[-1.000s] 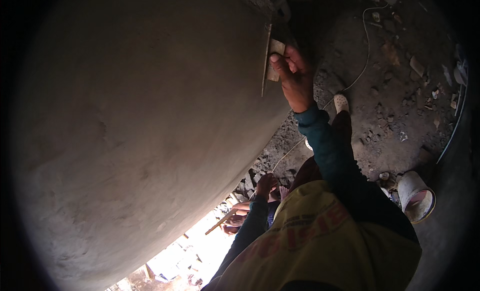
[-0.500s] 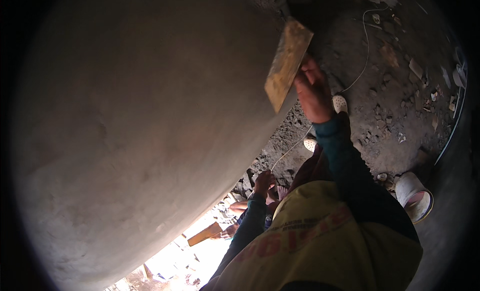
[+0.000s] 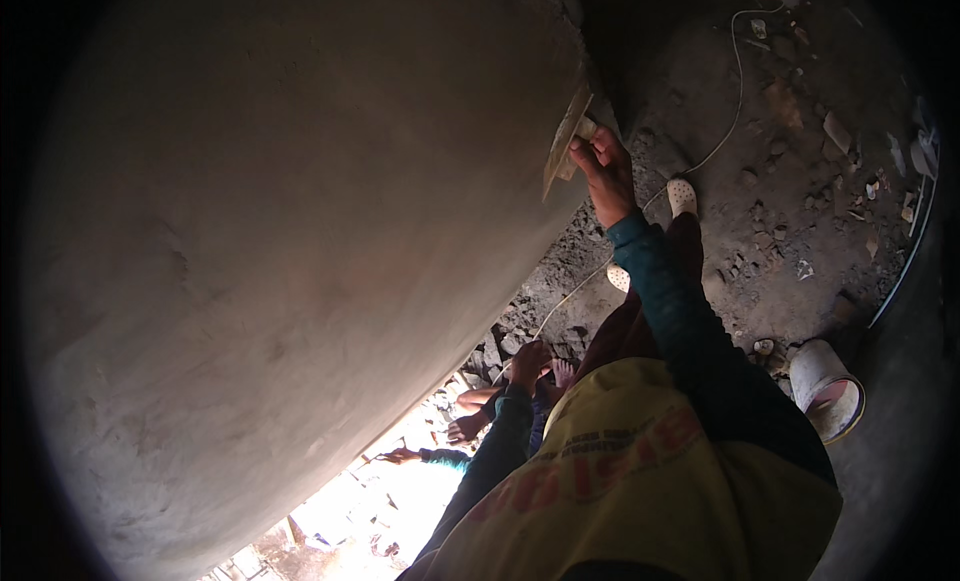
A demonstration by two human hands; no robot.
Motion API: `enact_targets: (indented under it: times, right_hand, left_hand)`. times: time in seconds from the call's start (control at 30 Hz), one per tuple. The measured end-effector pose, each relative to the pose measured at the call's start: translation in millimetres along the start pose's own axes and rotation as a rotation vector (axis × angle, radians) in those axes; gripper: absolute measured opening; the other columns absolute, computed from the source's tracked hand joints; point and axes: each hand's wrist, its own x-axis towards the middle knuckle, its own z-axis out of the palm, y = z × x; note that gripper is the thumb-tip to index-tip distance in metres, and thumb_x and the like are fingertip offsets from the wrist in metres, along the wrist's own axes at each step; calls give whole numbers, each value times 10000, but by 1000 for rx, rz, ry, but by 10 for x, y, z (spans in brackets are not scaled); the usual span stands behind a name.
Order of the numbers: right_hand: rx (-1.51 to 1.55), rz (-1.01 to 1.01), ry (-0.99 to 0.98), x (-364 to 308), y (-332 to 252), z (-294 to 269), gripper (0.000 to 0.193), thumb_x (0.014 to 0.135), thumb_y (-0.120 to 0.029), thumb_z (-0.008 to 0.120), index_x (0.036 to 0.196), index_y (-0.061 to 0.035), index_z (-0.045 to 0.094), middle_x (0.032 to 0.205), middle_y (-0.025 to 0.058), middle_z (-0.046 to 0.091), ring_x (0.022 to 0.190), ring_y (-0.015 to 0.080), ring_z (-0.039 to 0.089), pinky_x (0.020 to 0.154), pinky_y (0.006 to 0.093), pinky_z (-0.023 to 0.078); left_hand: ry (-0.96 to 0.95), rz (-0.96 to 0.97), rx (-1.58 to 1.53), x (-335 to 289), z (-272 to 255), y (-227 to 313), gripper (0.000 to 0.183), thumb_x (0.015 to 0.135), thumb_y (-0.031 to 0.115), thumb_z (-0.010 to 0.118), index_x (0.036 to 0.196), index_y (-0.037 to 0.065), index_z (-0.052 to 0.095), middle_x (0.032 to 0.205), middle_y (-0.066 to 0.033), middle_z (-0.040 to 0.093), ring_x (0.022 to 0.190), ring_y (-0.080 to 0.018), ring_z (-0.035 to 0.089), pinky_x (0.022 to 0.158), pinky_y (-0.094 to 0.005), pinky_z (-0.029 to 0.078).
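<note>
Where the big grey plastered wall (image 3: 280,251) curves across the frame from about seven o'clock up to twelve, it fills more than half the view, its skin smooth and damp-looking with faint ripples and a few shallow dents toward nine o'clock. At its right-hand edge, near one o'clock from the centre, the right hand (image 3: 605,171) has its fingers wrapped tight round the handle of a wooden float (image 3: 566,141), whose flat face lies against the plaster at the wall's rim. The dark teal sleeve (image 3: 680,311) runs down from that hand toward five o'clock and into a yellow garment (image 3: 620,481) at the bottom of the view.

The left hand (image 3: 528,361) hangs low, just below centre at about six o'clock, close to the foot of the wall; its fingers look curled, though whether they grip anything I cannot tell.

The ground (image 3: 790,181) from one to four o'clock is bare dirt strewn with rubble, chips and scraps, and a thin pale cord (image 3: 735,101) loops across it. Two light-coloured shoes (image 3: 681,195) show just beside the right forearm. A pale bucket (image 3: 828,389) lies tipped on its side near four o'clock. At seven o'clock a bright gap opens under the wall, and another person's hand (image 3: 400,455) in a teal cuff reaches there.
</note>
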Motion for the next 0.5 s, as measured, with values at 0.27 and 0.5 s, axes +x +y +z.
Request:
enact_targets:
  times: [0.27,0.5]
  right_hand:
    - [-191,-163,73,-176,-126,520,398,957,-300,825,1163,-3,657,1082,80,726,977,178,702,874,356,578]
    - [-465,-453,-74,-959,-971,1704,324,915,-170,843,1133,-9,665,998,119,690,919,239,704,794,359,564]
  left_hand:
    - [0,29,173,-58,108,0,231,1076,244,533,1229,114,649,994,-23,694,838,-142,691,644,-285,522]
    - [64,119,379,72,-138,-124,259,1064,275,571,1265,137,659,1050,-13,720,887,-142,716,694,-298,551]
